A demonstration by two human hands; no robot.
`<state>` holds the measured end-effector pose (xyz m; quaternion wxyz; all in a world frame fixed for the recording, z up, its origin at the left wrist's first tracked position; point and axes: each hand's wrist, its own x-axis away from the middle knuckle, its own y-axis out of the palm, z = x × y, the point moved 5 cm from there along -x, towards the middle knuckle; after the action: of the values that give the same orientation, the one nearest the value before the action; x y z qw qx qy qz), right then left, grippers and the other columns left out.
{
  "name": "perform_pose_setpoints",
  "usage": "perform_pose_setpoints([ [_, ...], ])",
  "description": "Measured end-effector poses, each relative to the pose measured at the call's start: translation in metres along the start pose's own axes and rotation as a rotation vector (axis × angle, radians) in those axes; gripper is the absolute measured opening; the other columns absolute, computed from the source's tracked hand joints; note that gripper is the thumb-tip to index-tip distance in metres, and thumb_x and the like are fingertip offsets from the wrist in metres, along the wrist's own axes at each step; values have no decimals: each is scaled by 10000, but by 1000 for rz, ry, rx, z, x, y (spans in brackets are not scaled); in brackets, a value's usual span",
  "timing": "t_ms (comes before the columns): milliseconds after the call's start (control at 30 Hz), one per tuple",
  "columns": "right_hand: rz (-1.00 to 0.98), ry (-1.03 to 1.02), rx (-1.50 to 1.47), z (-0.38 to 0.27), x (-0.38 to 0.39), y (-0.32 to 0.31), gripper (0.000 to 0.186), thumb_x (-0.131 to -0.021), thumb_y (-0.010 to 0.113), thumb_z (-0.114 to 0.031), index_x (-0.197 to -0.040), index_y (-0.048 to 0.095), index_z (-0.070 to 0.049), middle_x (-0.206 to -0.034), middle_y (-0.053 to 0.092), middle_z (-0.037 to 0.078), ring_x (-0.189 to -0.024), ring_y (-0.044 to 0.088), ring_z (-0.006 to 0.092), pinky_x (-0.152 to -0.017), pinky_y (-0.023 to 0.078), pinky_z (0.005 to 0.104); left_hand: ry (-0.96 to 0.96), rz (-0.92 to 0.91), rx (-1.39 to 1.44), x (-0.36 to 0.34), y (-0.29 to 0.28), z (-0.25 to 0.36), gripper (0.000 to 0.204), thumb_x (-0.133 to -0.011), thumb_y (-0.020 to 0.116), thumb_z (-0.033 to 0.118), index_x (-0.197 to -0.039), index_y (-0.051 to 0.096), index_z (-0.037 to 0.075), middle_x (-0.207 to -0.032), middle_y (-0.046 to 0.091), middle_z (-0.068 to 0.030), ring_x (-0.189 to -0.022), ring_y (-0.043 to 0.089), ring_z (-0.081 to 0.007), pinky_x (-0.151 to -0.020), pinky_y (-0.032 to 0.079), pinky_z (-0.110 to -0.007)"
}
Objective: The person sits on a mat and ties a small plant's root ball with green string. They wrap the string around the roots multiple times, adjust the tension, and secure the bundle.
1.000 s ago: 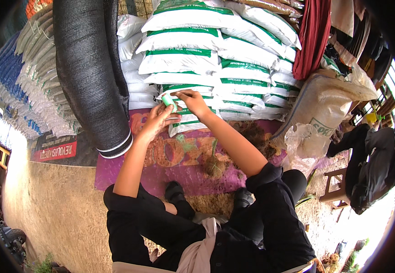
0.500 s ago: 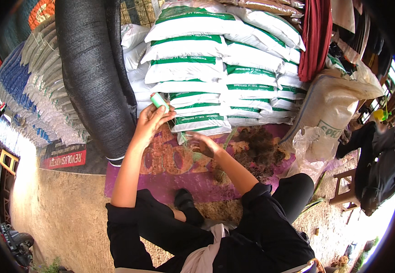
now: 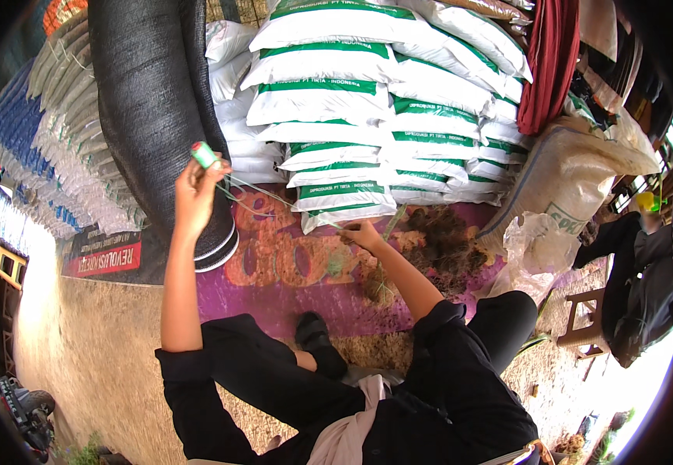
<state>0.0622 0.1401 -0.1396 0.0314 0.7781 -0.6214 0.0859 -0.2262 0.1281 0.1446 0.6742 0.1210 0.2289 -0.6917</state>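
My left hand (image 3: 194, 194) is shut around the green spool (image 3: 204, 154), held up high on the left, and my right hand (image 3: 362, 232) pinches the thin string (image 3: 274, 198) low over the purple mat (image 3: 290, 298), so I should keep the string tight.

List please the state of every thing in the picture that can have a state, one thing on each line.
Left hand: raised, closed on the green spool.
Green spool: held up, thread running off it.
Green thread: stretched between the two hands.
Right hand: lowered, pinching the thread's other end.
White and green sacks: stacked, closed.
Black mesh roll: rolled up, standing.
Brown fibre pile: loose on the purple mat.
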Motion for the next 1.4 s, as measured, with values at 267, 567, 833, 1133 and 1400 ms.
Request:
perform_pose_setpoints([
  [267, 263, 233, 342, 31, 13, -44, 211, -769, 662, -175, -818, 676, 30, -640, 638, 75, -539, 594, 133, -507, 471, 271, 173, 270, -682, -2, -85, 20, 252, -869, 558, 142, -1019, 528, -58, -852, 631, -148, -795, 617, -171, -720, 467, -308],
  [567, 665, 221, 621, 78, 25, -117, 242, -632, 708, -229, -760, 693, -24, -737, 659, 154, -705, 647, 274, -674, 509, 350, 352, 544, -1018, 3, -130, 74, 296, -871, 556, 189, -1021, 544, -65, -876, 633, -210, -825, 637, -270, -707, 470, -349],
  [833, 758, 381, 600, 55, 38, -160, 298, -696, 683, -271, -856, 680, -20, -729, 652, 160, -708, 640, 276, -658, 500, 363, 229, 557, -1124, 31, -175, 64, 313, -867, 556, 192, -1069, 541, -46, -891, 630, -215, -853, 636, -290, -709, 475, -361],
  [1133, 661, -225, 510, -67, -14, -79, 295, -763, 618, -274, -872, 663, -4, -839, 623, 222, -775, 601, 364, -742, 469, 408, 136, 144, -754, 34, -68, 21, 253, -867, 557, 163, -1004, 537, -48, -862, 637, -168, -805, 624, -214, -734, 462, -312],
  [1400, 601, -330, 795, -126, -25, -76, 302, -764, 605, -193, -1025, 632, -45, -987, 589, 196, -965, 561, 330, -811, 433, 402, -135, -62, -184, 32, -23, 1, 259, -919, 471, 166, -1107, 510, -9, -1035, 605, -106, -849, 587, -142, -750, 451, -250],
])
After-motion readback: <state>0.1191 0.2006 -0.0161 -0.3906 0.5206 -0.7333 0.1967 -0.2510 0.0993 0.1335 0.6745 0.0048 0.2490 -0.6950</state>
